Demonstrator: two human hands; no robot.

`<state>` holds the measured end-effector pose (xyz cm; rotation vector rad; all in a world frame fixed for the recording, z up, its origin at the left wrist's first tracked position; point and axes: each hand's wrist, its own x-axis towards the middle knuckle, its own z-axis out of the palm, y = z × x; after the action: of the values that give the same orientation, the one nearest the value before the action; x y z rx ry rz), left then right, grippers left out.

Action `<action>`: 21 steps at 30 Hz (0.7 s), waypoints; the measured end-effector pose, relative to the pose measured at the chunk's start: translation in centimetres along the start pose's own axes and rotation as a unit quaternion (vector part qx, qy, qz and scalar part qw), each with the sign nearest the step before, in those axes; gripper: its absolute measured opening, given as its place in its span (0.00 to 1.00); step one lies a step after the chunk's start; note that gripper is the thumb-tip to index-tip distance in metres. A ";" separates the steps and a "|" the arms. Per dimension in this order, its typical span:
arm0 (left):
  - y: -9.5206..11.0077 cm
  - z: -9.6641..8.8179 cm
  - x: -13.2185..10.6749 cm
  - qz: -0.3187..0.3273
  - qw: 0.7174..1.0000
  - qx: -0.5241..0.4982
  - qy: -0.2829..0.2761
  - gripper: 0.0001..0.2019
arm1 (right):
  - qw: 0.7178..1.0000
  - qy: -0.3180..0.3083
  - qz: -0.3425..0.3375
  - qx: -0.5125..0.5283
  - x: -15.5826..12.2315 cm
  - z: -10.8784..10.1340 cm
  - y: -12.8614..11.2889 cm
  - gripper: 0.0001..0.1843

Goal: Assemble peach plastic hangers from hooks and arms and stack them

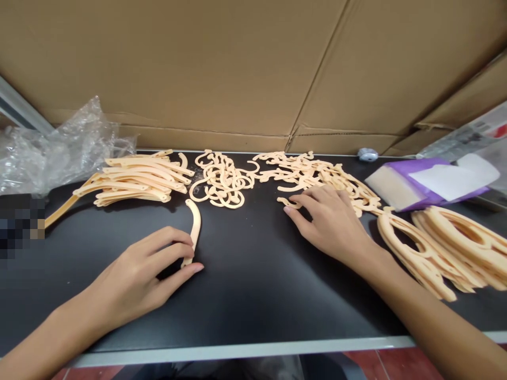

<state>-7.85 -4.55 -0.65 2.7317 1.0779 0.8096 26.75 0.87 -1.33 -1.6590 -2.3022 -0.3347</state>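
Observation:
My left hand [148, 269] pinches the lower end of a curved beige plastic arm [194, 221] between thumb and fingers. The piece lies on the black tabletop and its upper end points away from me. My right hand [327, 219] is at the near edge of a pile of small wavy beige pieces [304, 168]. Its thumb and forefinger close around one small beige piece [285, 201], most of which the fingers hide. Between the hands, farther back, lies a tangle of beige plastic hooks [225, 182].
Stacked long beige arms [138, 177] lie at the back left beside crumpled clear plastic [67, 148]. At right are larger beige frames with oval openings [428, 248] and a purple tissue pack [428, 179]. Cardboard [222, 68] walls the back. A pixelated patch [19, 227] covers the left edge.

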 end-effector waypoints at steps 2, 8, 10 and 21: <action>0.1 -0.2 0.0 0.005 1.000 -0.002 -0.007 0.03 | 1.000 0.002 0.001 -0.001 0.1 0.0 0.1 0.15; -0.2 -1.3 0.2 0.017 1.000 0.013 -0.023 0.11 | 0.999 0.023 0.007 0.026 0.6 -0.3 -0.1 0.14; -0.6 -1.6 0.9 0.013 0.999 0.015 -0.040 0.11 | 0.998 0.018 -0.011 0.051 1.1 -0.5 -0.8 0.13; 1.4 1.4 6.6 0.076 0.983 0.051 -0.156 0.10 | 0.983 -0.051 0.006 0.174 7.5 -0.1 -7.1 0.17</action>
<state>-2.27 -1.09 1.51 2.9238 0.8764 0.3281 17.74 5.26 1.28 -1.5408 -2.2609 0.1540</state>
